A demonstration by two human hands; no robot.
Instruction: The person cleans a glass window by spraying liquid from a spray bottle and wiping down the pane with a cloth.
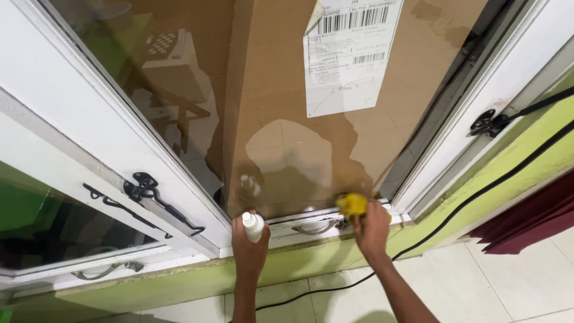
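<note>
The left hand (249, 244) wraps its fingers around a white spray bottle (253, 225), held against the white window frame (197, 206). The right hand (372, 227) clutches a yellow cloth (351, 204), pressing it on the bottom edge of the glass pane (287, 90). Brown cardboard (281, 143) stands behind the glass; a black cable (478, 191) runs along the green wall (526, 161).

Hands: you have two, left hand (248, 248) and right hand (372, 230)
Spray bottle (253, 226): you hold one
Yellow cloth (352, 204): one
Window handles (317, 227): you see two
Black latches (146, 190): two
Black cable (478, 194): one
Paper label (347, 57): one
</note>
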